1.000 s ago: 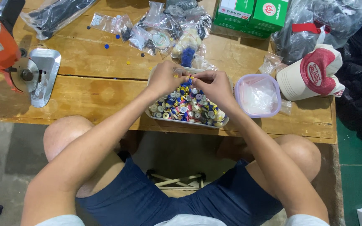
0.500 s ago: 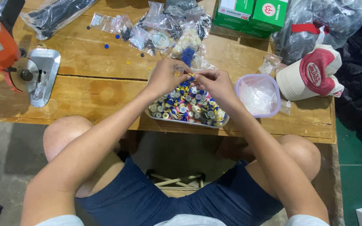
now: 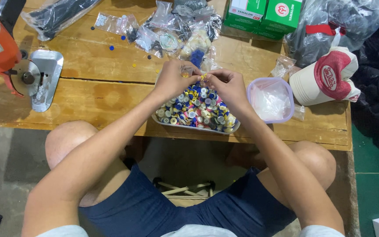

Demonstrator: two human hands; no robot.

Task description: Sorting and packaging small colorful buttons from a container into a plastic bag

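Left hand (image 3: 174, 79) and right hand (image 3: 227, 85) pinch a small yellow button (image 3: 203, 77) together above the tray (image 3: 198, 128), heaped with unsorted buttons (image 3: 196, 109) on the desk (image 3: 93, 94).

It looked like a small garment workshop: a worn wooden workbench (image 3: 101, 94) carried an orange cutting machine (image 3: 5, 52) at its left edge, bagged buttons (image 3: 163, 30) and green boxes (image 3: 264, 15) along the far edge.

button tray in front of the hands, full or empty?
Full. The tray is heaped with mixed-colour buttons up to its rim, under the left hand and right hand.
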